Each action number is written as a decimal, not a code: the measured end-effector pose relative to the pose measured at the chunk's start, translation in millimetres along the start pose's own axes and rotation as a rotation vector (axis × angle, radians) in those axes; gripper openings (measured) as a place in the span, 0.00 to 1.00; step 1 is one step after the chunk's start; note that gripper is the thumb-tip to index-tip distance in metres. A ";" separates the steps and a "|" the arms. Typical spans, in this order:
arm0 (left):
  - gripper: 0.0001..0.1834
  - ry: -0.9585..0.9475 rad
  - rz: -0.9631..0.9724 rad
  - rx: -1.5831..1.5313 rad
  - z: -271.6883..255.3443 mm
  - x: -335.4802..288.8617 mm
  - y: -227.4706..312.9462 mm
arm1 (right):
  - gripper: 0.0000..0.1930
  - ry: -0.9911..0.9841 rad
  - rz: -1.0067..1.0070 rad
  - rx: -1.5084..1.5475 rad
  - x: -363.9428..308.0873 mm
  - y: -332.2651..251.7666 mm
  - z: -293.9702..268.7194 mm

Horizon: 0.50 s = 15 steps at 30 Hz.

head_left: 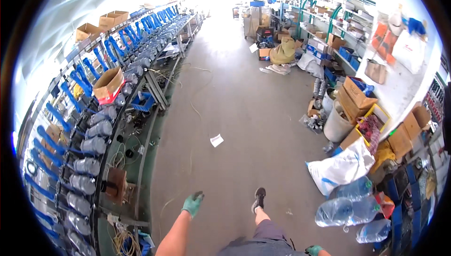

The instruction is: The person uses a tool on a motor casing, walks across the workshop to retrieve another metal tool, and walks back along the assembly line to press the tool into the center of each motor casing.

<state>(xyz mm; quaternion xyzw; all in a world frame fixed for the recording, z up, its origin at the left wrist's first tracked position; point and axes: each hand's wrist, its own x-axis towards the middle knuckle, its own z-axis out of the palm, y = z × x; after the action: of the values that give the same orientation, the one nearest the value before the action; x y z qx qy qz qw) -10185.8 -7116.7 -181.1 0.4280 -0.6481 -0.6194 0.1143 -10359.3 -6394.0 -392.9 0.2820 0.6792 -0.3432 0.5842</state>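
Observation:
My left hand wears a green glove with dark fingertips. It hangs over the grey floor in front of me, fingers loosely extended, and I see nothing in it. At the lower edge, beside my dark shorts, only part of my gloved right hand shows; its fingers are mostly cut off. Neither hand touches anything that I can see. A white sheet of paper lies on the floor ahead.
On the left runs a long rack of grey metal units with blue straps, and an open carton on top. To the right stand large clear water bottles, a white sack, a white barrel and shelving. A thin cable crosses the floor.

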 end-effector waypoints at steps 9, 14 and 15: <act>0.18 -0.130 -0.490 0.571 -4.3 175.5 -93.4 | 0.10 0.008 -0.457 -1.177 83.7 -602.5 38.3; 0.18 -0.114 -0.682 0.411 19.2 328.6 -24.9 | 0.10 0.065 -0.713 -0.250 -17.3 -990.4 138.5; 0.18 -0.111 -0.684 0.393 22.3 372.8 -13.6 | 0.12 0.083 -0.784 -0.278 -22.0 -1046.4 152.0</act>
<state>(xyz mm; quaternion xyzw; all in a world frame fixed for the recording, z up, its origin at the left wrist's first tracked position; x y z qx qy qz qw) -10421.7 -7358.8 -340.5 0.5988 -0.5797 -0.5079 -0.2177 -11085.1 -7148.0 -240.6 -0.0659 0.7979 -0.4329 0.4142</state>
